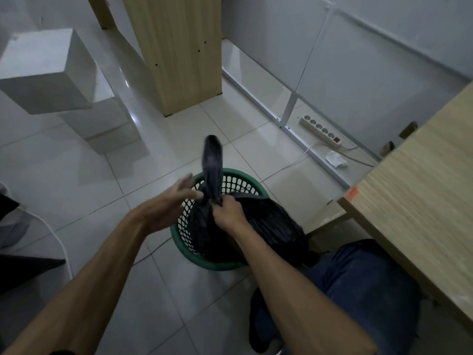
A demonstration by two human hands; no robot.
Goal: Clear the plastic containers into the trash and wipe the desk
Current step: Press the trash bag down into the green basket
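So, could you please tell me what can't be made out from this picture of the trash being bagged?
- Contents of the black trash bag, head view: the opaque plastic hides whether containers are inside.
- Desk surface: mostly cut off by the right edge.
- Left hand: motion-blurred, so its contact with the bag's twisted neck is unclear.
- Green basket interior: covered by the bag and the right hand.

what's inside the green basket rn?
A black trash bag fills the green basket. The right hand grips its twisted neck; the left hand is open beside it. The bag is opaque, so its contents are hidden.
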